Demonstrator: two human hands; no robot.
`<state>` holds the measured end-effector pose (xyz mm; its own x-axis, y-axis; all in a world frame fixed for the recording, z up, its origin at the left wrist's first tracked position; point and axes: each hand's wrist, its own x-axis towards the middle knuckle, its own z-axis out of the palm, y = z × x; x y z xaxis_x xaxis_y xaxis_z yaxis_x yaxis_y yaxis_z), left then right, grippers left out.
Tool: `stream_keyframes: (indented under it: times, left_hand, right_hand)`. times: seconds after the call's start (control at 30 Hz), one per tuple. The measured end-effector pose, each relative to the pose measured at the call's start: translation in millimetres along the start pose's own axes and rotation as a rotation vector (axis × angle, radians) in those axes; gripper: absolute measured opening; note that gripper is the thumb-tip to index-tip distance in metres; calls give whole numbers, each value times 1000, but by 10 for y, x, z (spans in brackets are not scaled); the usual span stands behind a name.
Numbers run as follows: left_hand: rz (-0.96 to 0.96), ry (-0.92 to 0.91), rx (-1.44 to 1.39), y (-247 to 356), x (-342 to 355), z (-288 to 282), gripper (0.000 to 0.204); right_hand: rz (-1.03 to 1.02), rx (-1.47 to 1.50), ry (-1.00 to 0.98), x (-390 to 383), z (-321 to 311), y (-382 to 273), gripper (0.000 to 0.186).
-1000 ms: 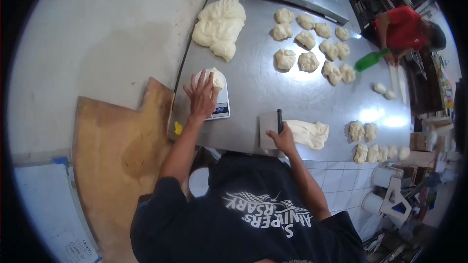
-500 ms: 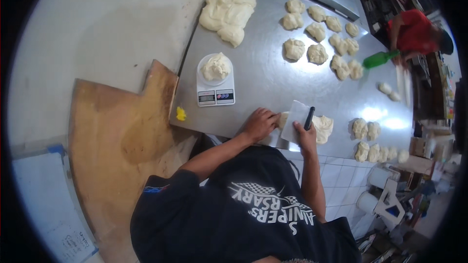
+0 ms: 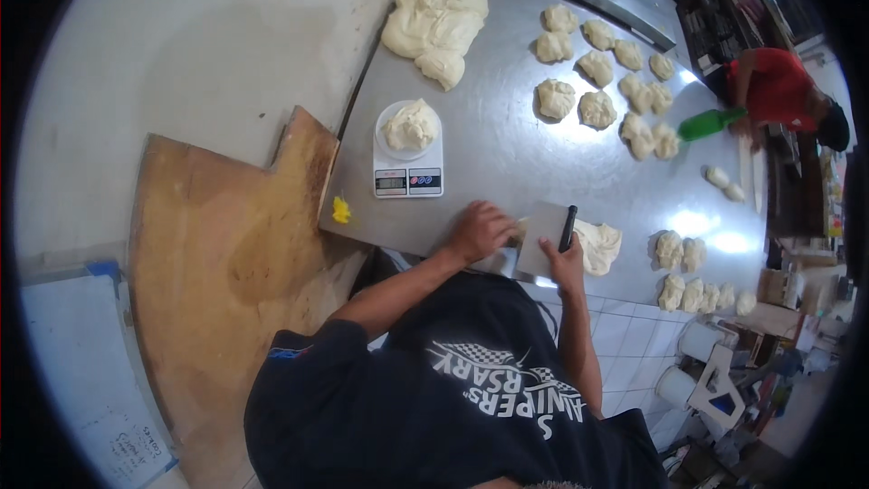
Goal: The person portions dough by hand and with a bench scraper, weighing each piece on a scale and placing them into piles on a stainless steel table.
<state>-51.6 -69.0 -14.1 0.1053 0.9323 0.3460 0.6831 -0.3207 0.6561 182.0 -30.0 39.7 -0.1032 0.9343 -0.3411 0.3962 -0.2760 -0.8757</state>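
My right hand (image 3: 568, 264) grips a dough scraper (image 3: 546, 235) by its black handle, the flat pale blade standing over the table's near edge. To the right of the blade lies a flattened lump of dough (image 3: 599, 247). My left hand (image 3: 482, 233) is closed, fingers bent, at a small piece of dough (image 3: 520, 232) beside the blade; most of that piece is hidden. A white kitchen scale (image 3: 409, 183) stands farther left, with a ball of dough (image 3: 411, 126) on its round plate.
A large dough mass (image 3: 436, 20) lies at the far left of the steel table (image 3: 507, 158). Several dough portions (image 3: 597, 110) are spread at the far right, more (image 3: 670, 249) at the near right. Across the table, a person in red (image 3: 780, 89) is near a green bottle (image 3: 709, 124).
The scraper and my right hand have shifted slightly left and now cover more of the small dough piece. My left hand stays about where it was. The view has shifted a little.
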Motion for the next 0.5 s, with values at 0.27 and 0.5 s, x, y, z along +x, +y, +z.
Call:
stream_keyframes:
  times: [0.27,0.5]
  left_hand:
    - [-268,310,512,-755,439,-1389,82]
    - [-130,324,481,-963,403,-1612,64]
  right_hand:
    - [20,-10,39,-15,46,44,45]
    - [53,83,57,-11,139,-40,42]
